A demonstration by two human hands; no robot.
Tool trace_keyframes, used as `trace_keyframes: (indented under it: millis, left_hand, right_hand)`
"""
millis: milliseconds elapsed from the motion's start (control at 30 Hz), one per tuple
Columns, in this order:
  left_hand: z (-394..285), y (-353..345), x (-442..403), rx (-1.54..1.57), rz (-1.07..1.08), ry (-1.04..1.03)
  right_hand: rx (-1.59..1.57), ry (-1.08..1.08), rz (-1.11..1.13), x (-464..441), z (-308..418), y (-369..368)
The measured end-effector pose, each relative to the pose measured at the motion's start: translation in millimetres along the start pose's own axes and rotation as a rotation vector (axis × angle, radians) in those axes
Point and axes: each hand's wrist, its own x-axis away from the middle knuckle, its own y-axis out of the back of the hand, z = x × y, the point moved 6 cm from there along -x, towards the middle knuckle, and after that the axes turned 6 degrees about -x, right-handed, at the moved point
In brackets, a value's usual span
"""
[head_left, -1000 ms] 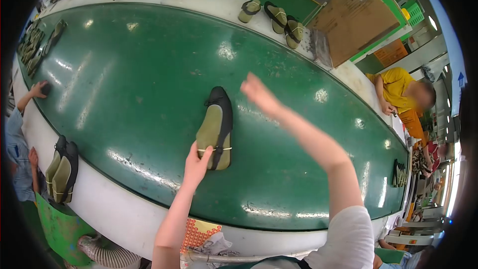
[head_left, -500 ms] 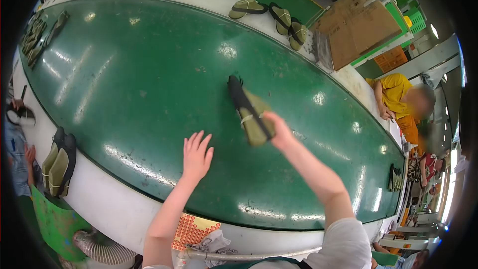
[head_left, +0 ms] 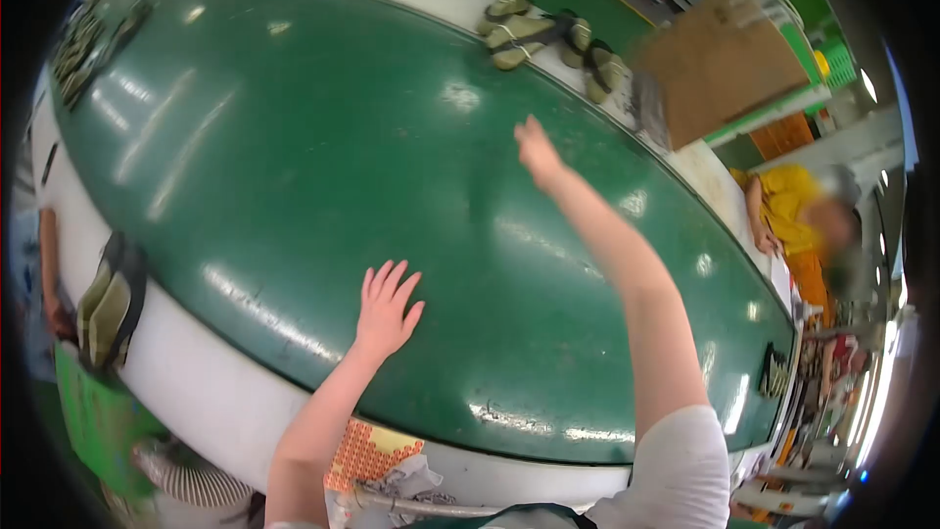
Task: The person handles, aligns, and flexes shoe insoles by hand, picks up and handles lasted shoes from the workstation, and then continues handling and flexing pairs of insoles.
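My right hand (head_left: 537, 150) is stretched out over the green conveyor belt (head_left: 323, 176) with nothing in it, its fingertips parted. Just beyond it, on the far white ledge, an olive-green shoe (head_left: 519, 44) with a black sole lies on its side, apart from my fingers. Around that shoe are further olive shoes: one behind it (head_left: 509, 6), one to its right (head_left: 576, 39) and another (head_left: 603, 71) farther right. My left hand (head_left: 385, 312) hovers low over the near part of the belt, empty, fingers spread.
At the left, a co-worker's hand (head_left: 61, 319) is beside a pair of olive shoes (head_left: 110, 304) on the near ledge. More shoes lie at the belt's far left (head_left: 83, 54) and right end (head_left: 775, 372). A cardboard sheet (head_left: 725, 69) stands beyond the ledge; a person in yellow (head_left: 788, 206) sits right.
My right hand has let go of the olive shoe, which now lies on the far ledge among the others. That hand was nearer before. My left hand stays about where it was.
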Motion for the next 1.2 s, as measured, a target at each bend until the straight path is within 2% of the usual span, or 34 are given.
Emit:
trace_keyframes:
  millis: [67,133,200,233,300,467,500,533,600,633,667,700,733,800,900,1000,1033,1067,1133,1200]
  left_hand:
    - [1,10,1,0.012,0.019,-0.040]
    - [19,26,7,0.314,0.059,0.087]
    - [45,78,21,0.278,-0.010,0.232]
    - [64,112,31,0.132,-0.106,0.236]
    - [100,177,53,-0.164,-0.225,0.271]
    - [201,345,145,-0.843,-0.469,0.396]
    - [233,366,174,-0.876,-0.408,0.600]
    - [281,379,213,-0.978,-0.408,0.682]
    - [338,394,265,-0.898,-0.177,1.010]
    - [334,397,267,-0.771,-0.064,1.115]
    - [419,390,305,-0.970,0.049,0.900]
    - [421,400,299,-0.900,0.001,0.862]
    - [413,411,292,-0.975,-0.006,0.815]
    - [400,434,287,-0.797,-0.259,1.032]
    - [384,446,270,-0.705,-0.029,1.228]
    - [381,448,270,-0.397,0.053,1.176]
    - [371,447,268,-0.476,-0.001,1.112]
    - [360,442,263,-0.481,0.046,1.030]
    - [371,424,282,-0.338,0.065,1.104]
    - [372,412,280,-0.248,0.046,0.984]
  right_hand:
    - [-0.163,-0.146,0.253,96,-7,-52]
    - [0.079,0.041,0.322,158,-23,-81]
    - [0.098,0.065,0.364,225,-1,-93]
    - [0.125,0.188,0.367,254,14,-96]
    - [0.066,0.192,0.390,298,7,-94]
    - [0.227,0.228,0.432,385,12,-77]
    - [0.250,0.234,0.444,397,12,-75]
    - [0.258,0.211,0.459,408,8,-73]
    - [0.256,0.170,0.475,428,-2,-73]
    - [0.237,0.113,0.465,436,-10,-73]
    - [0.273,0.161,0.466,444,-15,-75]
    - [0.316,0.204,0.473,453,-21,-76]
    - [0.363,0.245,0.486,461,-23,-79]
    - [0.392,0.294,0.470,470,-32,-84]
    - [0.425,0.363,0.433,473,-45,-87]
    - [0.410,0.354,0.448,473,-44,-85]
    - [0.413,0.353,0.454,473,-41,-84]
    - [0.416,0.361,0.458,473,-41,-83]
    - [0.414,0.373,0.447,474,-45,-82]
    - [0.403,0.361,0.443,474,-44,-81]
